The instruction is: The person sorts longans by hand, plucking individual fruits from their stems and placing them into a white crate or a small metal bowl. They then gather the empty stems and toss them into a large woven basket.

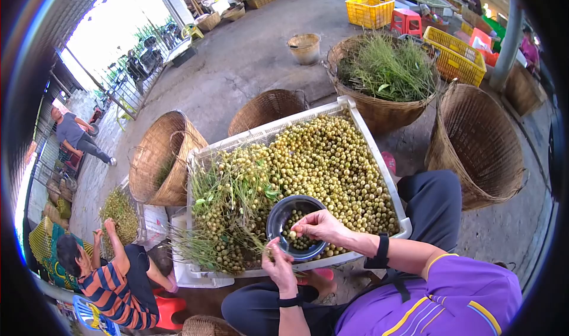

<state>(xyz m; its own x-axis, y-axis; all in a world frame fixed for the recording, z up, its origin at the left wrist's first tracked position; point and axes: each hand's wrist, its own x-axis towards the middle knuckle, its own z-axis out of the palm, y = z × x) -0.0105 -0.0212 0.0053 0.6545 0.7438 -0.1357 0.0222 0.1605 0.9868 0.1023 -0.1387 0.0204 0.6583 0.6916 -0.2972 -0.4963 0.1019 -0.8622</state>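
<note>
A dark bowl (277, 220) with some round fruit in it stands on a white crate (379, 158) filled with loose yellowish-brown fruit (332, 164). Fruit still on green stems (231, 199) is heaped in the crate's left part. Over the bowl's right side is my right hand (323, 226), its fingers closed in a pinch on a small fruit. At the bowl's lower left edge, my left hand (280, 265) has its fingers bent together; what they hold is too small to make out.
Wicker baskets (163, 158) (267, 107) (480, 146) stand around the crate; another holds green stems (388, 69). Yellow crates (370, 11) (455, 56) stand at upper right. A person in a striped shirt (121, 294) sits at left; another person (74, 131) walks behind.
</note>
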